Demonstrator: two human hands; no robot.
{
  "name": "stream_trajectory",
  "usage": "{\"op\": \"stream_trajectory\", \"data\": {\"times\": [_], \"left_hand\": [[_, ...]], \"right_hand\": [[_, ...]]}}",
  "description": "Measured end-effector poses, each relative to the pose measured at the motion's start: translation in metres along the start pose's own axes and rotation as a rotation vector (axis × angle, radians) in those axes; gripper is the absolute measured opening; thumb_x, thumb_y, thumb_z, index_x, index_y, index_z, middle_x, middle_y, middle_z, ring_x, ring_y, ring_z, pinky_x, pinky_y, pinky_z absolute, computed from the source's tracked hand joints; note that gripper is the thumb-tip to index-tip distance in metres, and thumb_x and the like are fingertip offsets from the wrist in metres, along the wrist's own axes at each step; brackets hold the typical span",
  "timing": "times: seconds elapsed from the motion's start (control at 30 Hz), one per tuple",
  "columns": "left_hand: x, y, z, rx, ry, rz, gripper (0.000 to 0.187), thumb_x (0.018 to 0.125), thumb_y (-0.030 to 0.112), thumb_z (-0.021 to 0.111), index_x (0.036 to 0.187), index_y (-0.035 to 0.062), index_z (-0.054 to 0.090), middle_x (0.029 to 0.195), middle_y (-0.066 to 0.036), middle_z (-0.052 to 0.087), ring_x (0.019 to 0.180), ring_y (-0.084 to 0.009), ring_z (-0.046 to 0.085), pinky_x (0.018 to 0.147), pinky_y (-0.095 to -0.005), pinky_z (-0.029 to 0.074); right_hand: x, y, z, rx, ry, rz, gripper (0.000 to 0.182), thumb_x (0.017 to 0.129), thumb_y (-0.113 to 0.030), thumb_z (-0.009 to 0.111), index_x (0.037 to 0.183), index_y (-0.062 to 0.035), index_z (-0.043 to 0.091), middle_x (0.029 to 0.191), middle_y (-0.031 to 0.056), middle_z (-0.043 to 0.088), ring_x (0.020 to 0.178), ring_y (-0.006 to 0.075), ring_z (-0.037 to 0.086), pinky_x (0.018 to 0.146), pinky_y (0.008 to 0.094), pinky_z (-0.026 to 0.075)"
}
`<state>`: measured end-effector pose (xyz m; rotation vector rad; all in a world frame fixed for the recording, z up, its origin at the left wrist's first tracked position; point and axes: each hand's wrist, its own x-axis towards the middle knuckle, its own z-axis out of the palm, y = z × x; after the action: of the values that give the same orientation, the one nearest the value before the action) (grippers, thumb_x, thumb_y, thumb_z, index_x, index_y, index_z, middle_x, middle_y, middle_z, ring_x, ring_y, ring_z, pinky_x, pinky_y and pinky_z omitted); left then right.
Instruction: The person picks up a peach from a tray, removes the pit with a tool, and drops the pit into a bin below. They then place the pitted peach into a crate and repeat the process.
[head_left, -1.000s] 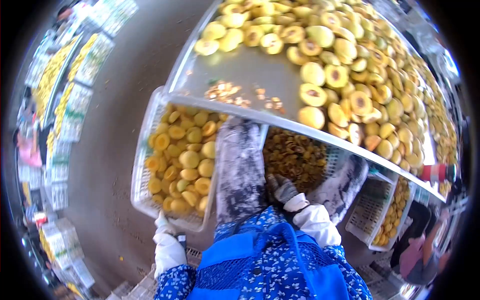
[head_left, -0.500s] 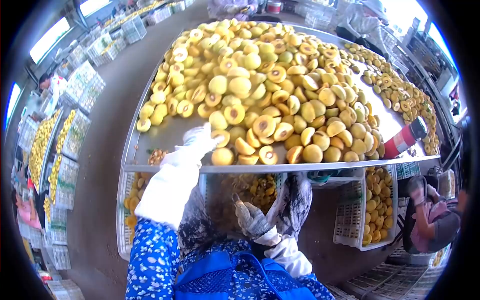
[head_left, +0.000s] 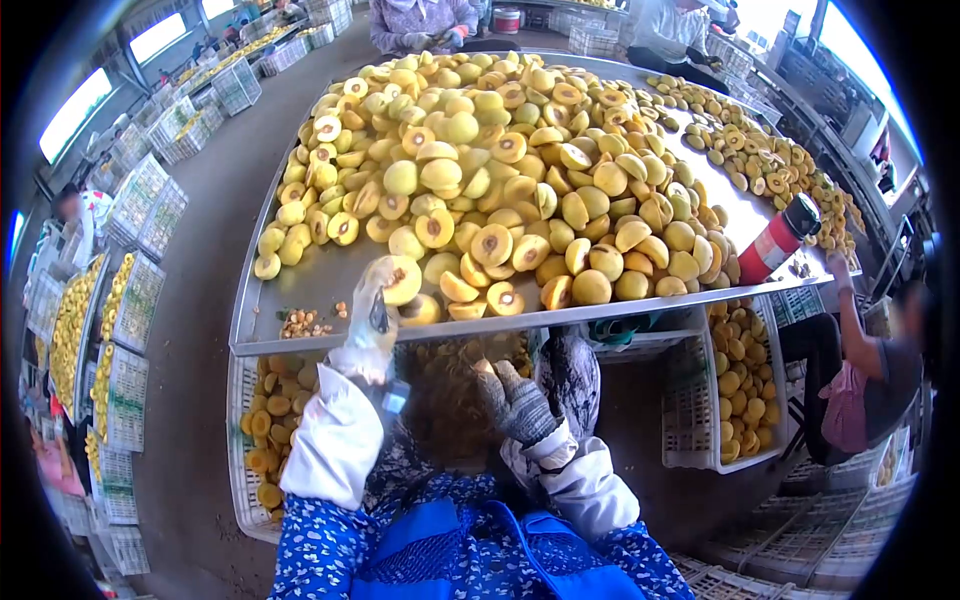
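Below, two white crates (head_left: 690, 420) hold yellow fruit (head_left: 740, 390); halved fruit (head_left: 492, 244) heaps the tray (head_left: 280, 286).

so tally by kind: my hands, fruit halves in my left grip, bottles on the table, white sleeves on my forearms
Hands: 2, the left hand and the right hand
Stone-fruit half in the left grip: 1
Red bottle with black top: 1
White sleeves: 2, left sleeve and right sleeve
Total: 6

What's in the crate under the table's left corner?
Yellow stone-fruit pieces show in the white crate. The metal table hides its far end, the left sleeve some of its right; lower layers are covered.
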<state>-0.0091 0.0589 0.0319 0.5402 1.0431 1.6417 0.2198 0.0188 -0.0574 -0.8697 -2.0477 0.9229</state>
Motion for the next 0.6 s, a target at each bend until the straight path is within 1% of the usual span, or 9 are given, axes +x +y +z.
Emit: {"op": "stream_trajectory", "data": {"times": [0.07,0.1,0.13,0.2,0.23,0.37,0.47,0.5,0.6], "left_hand": [[-0.028,-0.005,-0.004,-0.156,-0.031,-0.065,0.044,0.089,0.045,0.05,0.1,0.0035,0.059,0.077,-0.008,0.063,0.062,-0.0215,0.062,0.058,-0.0318,0.053],[-0.037,-0.008,-0.01,-0.199,-0.041,-0.092,0.047,0.09,0.048,0.048,0.101,0.0034,0.058,0.081,-0.009,0.063,0.066,-0.0221,0.062,0.058,-0.0333,0.052],[-0.045,-0.012,-0.016,-0.244,-0.049,-0.119,0.05,0.091,0.05,0.045,0.102,0.0034,0.057,0.085,-0.01,0.063,0.071,-0.0227,0.063,0.059,-0.0347,0.052],[-0.058,-0.023,-0.021,-0.243,-0.035,-0.053,0.048,0.092,0.047,0.044,0.103,0.0017,0.056,0.089,-0.01,0.062,0.074,-0.0223,0.063,0.062,-0.034,0.053],[-0.065,-0.028,-0.021,-0.242,-0.028,-0.018,0.048,0.093,0.045,0.043,0.103,0.0008,0.056,0.091,-0.01,0.062,0.075,-0.0221,0.063,0.063,-0.0336,0.054],[-0.084,-0.031,-0.018,0.661,0.01,0.521,0.034,0.093,0.028,0.048,0.107,-0.0019,0.053,0.092,-0.009,0.06,0.079,-0.0163,0.061,0.068,-0.0246,0.052],[-0.076,-0.038,-0.027,0.131,-0.105,0.172,0.029,0.091,0.021,0.051,0.108,-0.0024,0.052,0.093,-0.009,0.06,0.082,-0.0137,0.06,0.071,-0.0222,0.05],[-0.085,-0.039,-0.025,0.241,-0.049,0.226,0.03,0.09,0.022,0.052,0.107,-0.0029,0.053,0.094,-0.008,0.06,0.084,-0.0126,0.059,0.072,-0.0231,0.049],[-0.081,-0.063,-0.04,0.281,0.073,0.324,0.031,0.09,0.024,0.053,0.106,-0.0025,0.054,0.095,-0.009,0.06,0.084,-0.0139,0.059,0.072,-0.0255,0.05]], "right_hand": [[0.006,-0.033,-0.006,-0.028,0.017,0.108,0.024,0.092,-0.019,0.046,0.113,-0.0079,0.052,0.082,0.0174,0.054,0.063,0.0398,0.056,0.054,0.0478,0.043],[0.009,-0.042,-0.005,-0.251,0.063,-0.114,0.022,0.092,-0.024,0.047,0.107,-0.0084,0.053,0.077,0.0176,0.055,0.059,0.0405,0.056,0.051,0.0494,0.042],[0.01,-0.047,-0.002,-0.231,0.03,-0.057,0.022,0.092,-0.026,0.047,0.104,-0.008,0.053,0.075,0.0183,0.056,0.06,0.0407,0.056,0.051,0.0497,0.042],[0.013,-0.056,0.006,-0.195,-0.035,0.053,0.023,0.092,-0.028,0.047,0.099,-0.0073,0.053,0.072,0.0197,0.057,0.061,0.041,0.057,0.051,0.0503,0.042],[0.016,-0.067,0.006,-0.227,-0.019,-0.057,0.027,0.092,-0.032,0.047,0.095,-0.0057,0.052,0.066,0.0218,0.058,0.06,0.0418,0.057,0.052,0.0508,0.042],[0.02,-0.071,0.021,-0.25,-0.146,0.164,0.02,0.09,-0.02,0.048,0.104,-0.0083,0.056,0.082,0.0188,0.057,0.064,0.0386,0.058,0.052,0.0472,0.045],[0.023,-0.068,0.034,-0.292,-0.124,0.081,0.021,0.09,-0.021,0.047,0.104,-0.0076,0.056,0.081,0.0193,0.057,0.063,0.0391,0.057,0.051,0.0473,0.045],[0.026,-0.073,0.036,-0.249,-0.176,0.252,0.034,0.092,-0.035,0.043,0.099,-0.0036,0.054,0.074,0.0247,0.06,0.068,0.0413,0.058,0.061,0.0504,0.046],[0.015,-0.054,0.055,-0.251,-0.114,0.092,0.024,0.088,-0.017,0.047,0.109,-0.0056,0.055,0.089,0.02,0.056,0.066,0.039,0.058,0.054,0.0467,0.046]]}}
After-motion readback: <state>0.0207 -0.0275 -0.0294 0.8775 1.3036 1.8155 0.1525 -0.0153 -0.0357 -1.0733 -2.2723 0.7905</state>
